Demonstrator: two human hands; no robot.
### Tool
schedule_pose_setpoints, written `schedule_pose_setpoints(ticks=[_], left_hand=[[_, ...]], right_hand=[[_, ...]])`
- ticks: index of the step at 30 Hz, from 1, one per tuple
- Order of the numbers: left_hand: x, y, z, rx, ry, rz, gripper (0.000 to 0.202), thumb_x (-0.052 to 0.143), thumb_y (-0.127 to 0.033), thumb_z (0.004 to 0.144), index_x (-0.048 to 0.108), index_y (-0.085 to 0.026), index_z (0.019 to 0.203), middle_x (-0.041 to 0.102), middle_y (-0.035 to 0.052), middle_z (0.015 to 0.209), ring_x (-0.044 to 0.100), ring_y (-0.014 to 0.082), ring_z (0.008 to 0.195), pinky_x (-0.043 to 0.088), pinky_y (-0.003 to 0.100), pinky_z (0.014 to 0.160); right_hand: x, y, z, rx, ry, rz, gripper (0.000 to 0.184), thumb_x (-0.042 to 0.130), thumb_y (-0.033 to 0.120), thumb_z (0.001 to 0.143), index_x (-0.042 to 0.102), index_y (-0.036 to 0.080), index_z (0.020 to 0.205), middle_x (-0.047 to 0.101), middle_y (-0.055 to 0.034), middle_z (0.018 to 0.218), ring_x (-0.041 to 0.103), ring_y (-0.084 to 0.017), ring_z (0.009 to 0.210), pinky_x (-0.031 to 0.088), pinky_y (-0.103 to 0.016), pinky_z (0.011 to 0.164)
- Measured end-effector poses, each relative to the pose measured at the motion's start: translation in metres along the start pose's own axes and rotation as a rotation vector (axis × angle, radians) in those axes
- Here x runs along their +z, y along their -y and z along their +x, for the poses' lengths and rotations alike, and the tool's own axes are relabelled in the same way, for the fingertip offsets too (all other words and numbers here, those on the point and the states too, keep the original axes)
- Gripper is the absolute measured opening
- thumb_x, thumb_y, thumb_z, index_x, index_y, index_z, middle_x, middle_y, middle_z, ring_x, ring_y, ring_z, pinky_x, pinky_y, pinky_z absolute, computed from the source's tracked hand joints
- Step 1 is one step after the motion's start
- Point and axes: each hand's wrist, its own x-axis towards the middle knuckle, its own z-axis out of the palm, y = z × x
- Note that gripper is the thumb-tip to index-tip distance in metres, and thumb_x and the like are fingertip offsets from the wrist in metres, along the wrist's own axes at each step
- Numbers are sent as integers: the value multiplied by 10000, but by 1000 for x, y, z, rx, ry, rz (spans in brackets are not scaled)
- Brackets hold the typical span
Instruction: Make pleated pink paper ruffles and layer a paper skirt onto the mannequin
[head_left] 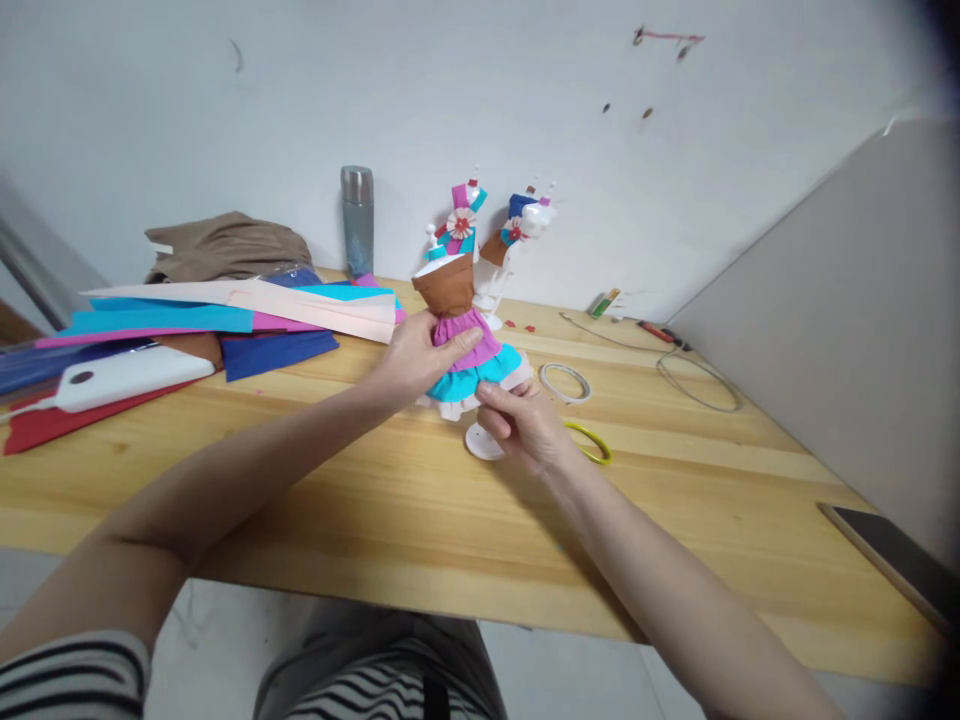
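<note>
A small white dress form (437,263) wears a dress with a brown top (448,285) and a tiered skirt (469,345) in magenta, turquoise and pale pink. It leans slightly left, and its round white base (481,442) shows below the skirt. My left hand (417,358) is closed round the skirt below the waist, thumb across the magenta tier. With thumb and fingers, my right hand (525,418) pinches the lower ruffle at the right. Some of its fingers are hidden behind the skirt. Behind stand more dress forms (463,225) with rosettes.
Crepe paper sheets (307,305) and a white glue gun (135,378) lie at left, near a brown cloth (232,248) and a thermos (358,225). A white tape roll (565,383), a yellow ring (598,443), a cable (697,395) and a phone (892,555) are at right.
</note>
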Motion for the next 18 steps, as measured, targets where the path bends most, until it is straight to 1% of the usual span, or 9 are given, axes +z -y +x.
schedule_pose_setpoints(ticks=[2, 4, 7, 10, 12, 14, 16, 18], left_hand=[[0, 1, 0, 10, -15, 12, 245, 666, -367, 815, 663, -124, 845, 718, 61, 828, 662, 189, 773, 488, 247, 611], [1, 1, 0, 25, -40, 31, 249, 666, -357, 815, 672, -119, 888, 731, 72, 887, 675, 201, 822, 508, 260, 660], [2, -1, -2, 25, -65, 69, 291, 666, -367, 811, 678, -103, 930, 736, 89, 915, 681, 219, 856, 520, 292, 715], [4, -1, -4, 25, -55, 114, 317, 660, -382, 806, 686, -96, 941, 736, 97, 906, 681, 232, 867, 523, 318, 744], [4, 0, -4, 25, -36, 124, 311, 655, -385, 806, 686, -101, 927, 733, 93, 890, 677, 225, 847, 521, 312, 722], [4, 2, -3, 15, -12, 103, 303, 653, -394, 806, 678, -106, 895, 727, 87, 861, 669, 213, 805, 508, 289, 665], [3, 2, -2, -3, 5, 69, 299, 650, -406, 808, 670, -111, 860, 721, 84, 839, 663, 204, 775, 487, 270, 619], [3, 2, -2, -7, 5, 46, 283, 650, -401, 809, 663, -119, 838, 719, 77, 837, 662, 197, 776, 483, 260, 619]], right_hand=[[1, 1, -1, 16, 19, 21, 421, 867, 435, 564, 533, 187, 628, 456, 94, 445, 275, -11, 336, 138, -194, 366], [3, 0, -2, 28, 24, 34, 420, 870, 447, 557, 557, 187, 660, 502, 81, 484, 302, -15, 338, 148, -195, 355], [10, -3, -4, 27, -31, 36, 392, 880, 373, 544, 566, 184, 680, 526, 79, 510, 313, -14, 341, 173, -187, 336], [14, -5, -3, 2, -96, 38, 373, 881, 284, 529, 550, 186, 672, 508, 96, 488, 298, -7, 340, 187, -174, 332], [14, -5, -3, -26, -92, 41, 360, 873, 245, 529, 543, 184, 657, 495, 104, 472, 290, -2, 342, 190, -167, 342], [13, -4, -2, -52, -66, 49, 349, 865, 230, 534, 532, 181, 630, 484, 104, 461, 291, 0, 346, 194, -166, 351], [11, -4, -2, -61, -39, 49, 347, 861, 244, 546, 525, 180, 605, 474, 99, 451, 307, -6, 347, 202, -171, 354], [10, -6, -2, -41, -9, 40, 344, 863, 289, 559, 540, 183, 611, 487, 87, 453, 330, -19, 349, 212, -181, 351]])
